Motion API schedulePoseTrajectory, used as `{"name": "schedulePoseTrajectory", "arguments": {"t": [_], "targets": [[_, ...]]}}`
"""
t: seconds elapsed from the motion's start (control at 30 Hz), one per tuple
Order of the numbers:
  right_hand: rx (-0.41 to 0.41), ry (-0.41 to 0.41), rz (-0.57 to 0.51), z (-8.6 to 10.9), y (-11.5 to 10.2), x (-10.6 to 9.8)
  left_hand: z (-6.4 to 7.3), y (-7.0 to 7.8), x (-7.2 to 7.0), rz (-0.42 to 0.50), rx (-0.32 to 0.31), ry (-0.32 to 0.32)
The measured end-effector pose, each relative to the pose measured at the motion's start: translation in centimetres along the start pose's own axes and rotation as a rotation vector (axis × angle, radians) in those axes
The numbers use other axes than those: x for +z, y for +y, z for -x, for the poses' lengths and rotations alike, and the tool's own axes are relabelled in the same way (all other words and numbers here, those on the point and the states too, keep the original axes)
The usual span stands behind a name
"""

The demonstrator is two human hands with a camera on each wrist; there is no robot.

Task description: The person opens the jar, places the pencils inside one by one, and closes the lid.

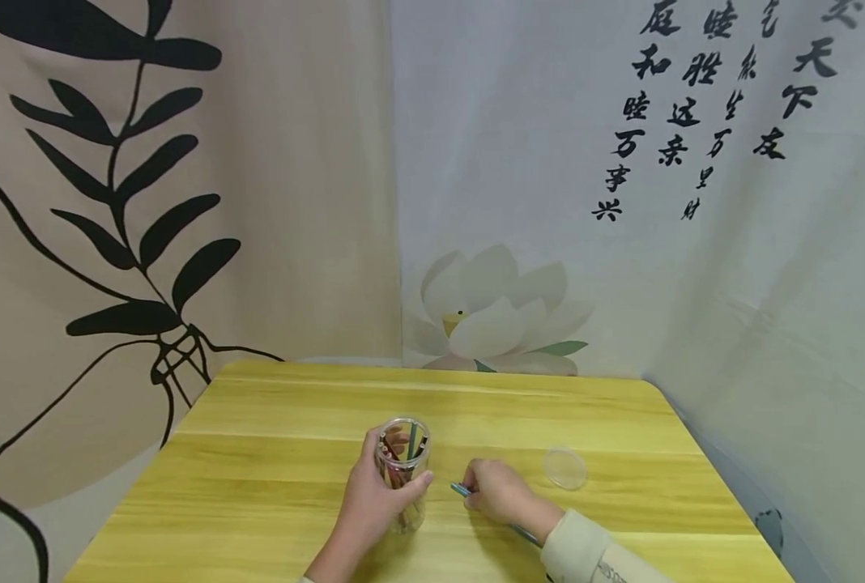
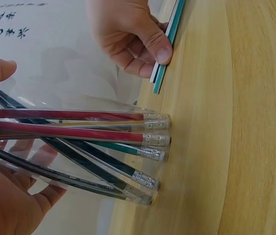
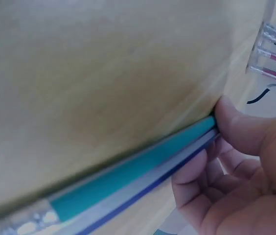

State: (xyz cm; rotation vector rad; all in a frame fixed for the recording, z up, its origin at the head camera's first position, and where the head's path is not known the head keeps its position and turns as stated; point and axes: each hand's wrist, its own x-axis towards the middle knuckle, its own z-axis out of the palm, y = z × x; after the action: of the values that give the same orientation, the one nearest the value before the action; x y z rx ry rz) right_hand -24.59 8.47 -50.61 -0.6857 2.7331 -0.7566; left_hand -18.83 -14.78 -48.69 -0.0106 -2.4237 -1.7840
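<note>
A clear, round jar (image 1: pixel 412 518) stands on the table, gripped round its side by my left hand (image 1: pixel 372 495). Inside it lean several pencils (image 2: pixel 72 131), red, black, dark green and yellow, their metal-ringed eraser ends at the bottom. To the right of the jar, my right hand (image 1: pixel 504 492) pinches a teal pencil (image 3: pixel 133 183) between thumb and fingers. Pale and dark blue bands run along that pencil's side; whether these belong to a second pencil I cannot tell. It lies low along the tabletop, its metal-ringed end showing in the right wrist view.
A clear round lid (image 1: pixel 564 469) lies on the yellow wood-grain table (image 1: pixel 294 453), beyond and right of my right hand. Behind the table hang a leaf-patterned cloth (image 1: pixel 308 202) and a pale one with a lotus and writing (image 1: pixel 501 316).
</note>
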Motion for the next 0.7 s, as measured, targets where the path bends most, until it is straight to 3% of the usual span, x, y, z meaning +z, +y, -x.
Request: {"name": "schedulePoseTrajectory", "arguments": {"t": [0.2,0.3,0.4,0.5,0.6,0.7], "targets": [[-0.021,0.008,-0.09,0.4,0.5,-0.8,0.0,0.0,0.3,0.004,-0.005,-0.003],[-0.063,0.099,-0.081,0.4,-0.4,-2.6,0.0,0.0,0.3,-0.01,-0.003,0.002],[-0.139,0.295,-0.051,0.5,-2.6,-5.4,0.0,-0.1,0.3,-0.017,0.001,0.003],[-0.276,0.555,-0.082,1.0,-5.4,-8.5,0.0,-0.2,0.3,-0.006,0.008,-0.007],[-0.498,0.799,-0.221,1.9,-8.3,-11.0,0.0,-0.3,0.1,0.008,0.014,-0.011],[-0.722,0.955,-0.376,2.9,-10.6,-12.7,-0.1,-0.3,0.0,0.019,0.018,-0.01]]}}
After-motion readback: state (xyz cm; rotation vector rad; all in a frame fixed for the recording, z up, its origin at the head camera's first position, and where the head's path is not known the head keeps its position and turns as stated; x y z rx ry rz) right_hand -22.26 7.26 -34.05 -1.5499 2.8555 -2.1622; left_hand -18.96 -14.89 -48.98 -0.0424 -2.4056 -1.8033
